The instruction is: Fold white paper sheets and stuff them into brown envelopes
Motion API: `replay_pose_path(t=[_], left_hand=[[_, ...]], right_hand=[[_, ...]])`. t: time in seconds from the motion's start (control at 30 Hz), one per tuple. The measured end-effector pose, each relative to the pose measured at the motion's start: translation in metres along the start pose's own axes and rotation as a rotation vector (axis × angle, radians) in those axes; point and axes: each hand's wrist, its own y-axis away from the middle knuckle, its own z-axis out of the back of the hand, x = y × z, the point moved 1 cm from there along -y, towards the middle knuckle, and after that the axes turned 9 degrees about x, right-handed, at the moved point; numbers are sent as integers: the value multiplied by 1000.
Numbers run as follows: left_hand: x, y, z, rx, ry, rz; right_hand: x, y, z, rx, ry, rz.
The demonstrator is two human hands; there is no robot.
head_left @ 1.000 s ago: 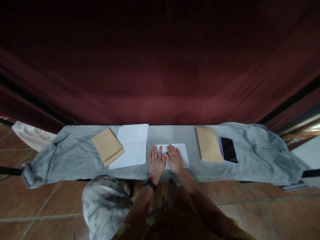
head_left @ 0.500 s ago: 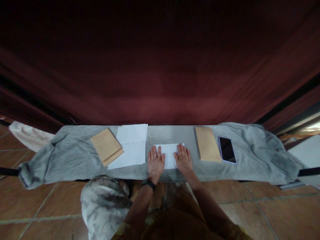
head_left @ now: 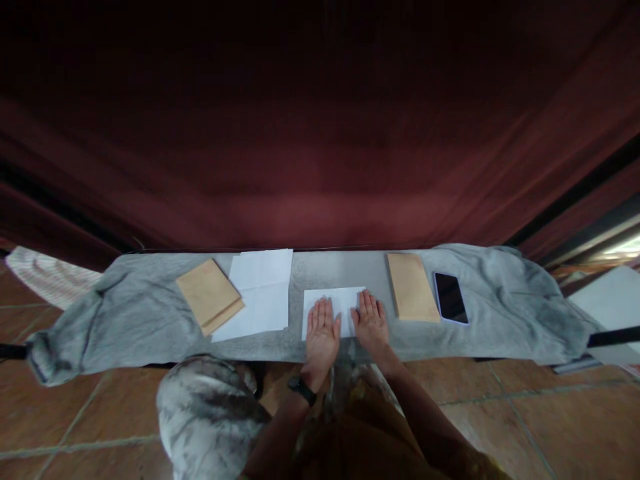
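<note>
At twelve o'clock we face a deep red upright surface, almost black towards its top. Below it, from about nine to three o'clock, runs a long support draped in grey cloth; between eight and four we see brownish-orange floor tiles, and at three, bright light.

Two hands, a left hand and a right hand, at lower centre; one watch; one small white paper there; at least two larger sheets, left of centre; at least two brown envelopes, left and right; one phone, right.
</note>
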Motion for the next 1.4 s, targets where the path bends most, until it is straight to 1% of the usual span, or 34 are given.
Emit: replay_pose_path(t=[0.1,0.2,0.27,0.33,0.5,0.57,0.63,0.7,0.77,0.87,0.93,1.0,1.1,1.23,1.33,1.4], left_hand=[[-28,7,-8,82,32,-165],[-40,11,-13,135,16,-217],[-36,13,-12,137,-6,-203],[-27,15,-8,122,-25,-181],[1,24,6,70,-41,-96],[8,28,9,53,-40,-72],[12,31,10,41,-39,-59],[13,32,8,33,-38,-50],[13,33,6,27,-36,-44],[13,32,4,22,-35,-49],[13,32,4,18,-40,-56],[13,32,4,14,-48,-58],[14,32,5,14,-55,-52],[10,32,8,37,-53,-58],[-5,28,16,81,-30,-83],[-18,21,26,101,25,-74]], right_hand=[[-3,2,0,34,9,2],[-4,3,1,49,18,8],[-3,3,3,52,15,16],[-1,2,6,39,5,25],[2,1,9,-59,-38,23],[-1,1,13,-88,-61,-9],[-6,1,20,-85,-76,-82],[-10,-1,29,-31,-74,-166],[-11,-5,39,70,-69,-225],[-9,-12,50,221,-138,-331],[-7,-17,53,270,-199,-402],[-7,-21,54,285,-245,-435],[-13,-23,55,301,-339,-412],[-18,-21,61,317,-534,-295],[-8,-18,72,279,-653,-226],[3,-16,85,226,-728,-175]])
